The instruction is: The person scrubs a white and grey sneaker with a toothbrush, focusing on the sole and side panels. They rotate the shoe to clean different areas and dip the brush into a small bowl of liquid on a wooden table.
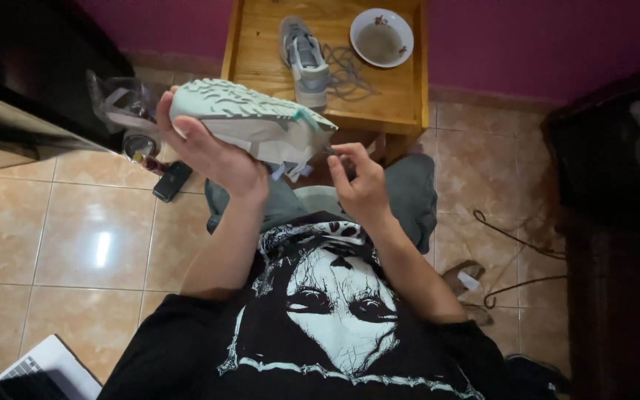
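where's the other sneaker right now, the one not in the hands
In the head view the second sneaker lies on the wooden table at top centre, loose grey laces trailing right towards a white bowl.

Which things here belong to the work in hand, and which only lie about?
In hand: pale green-soled grey sneaker, held by left hand; right hand at its lace end.
Lying about: second grey sneaker, white round bowl, black phone, silver laptop.

Home room: tiled floor [98, 244], magenta wall [542, 37], wooden side table [401, 96] bearing bowl [381, 37], laptop [46, 367] on floor.
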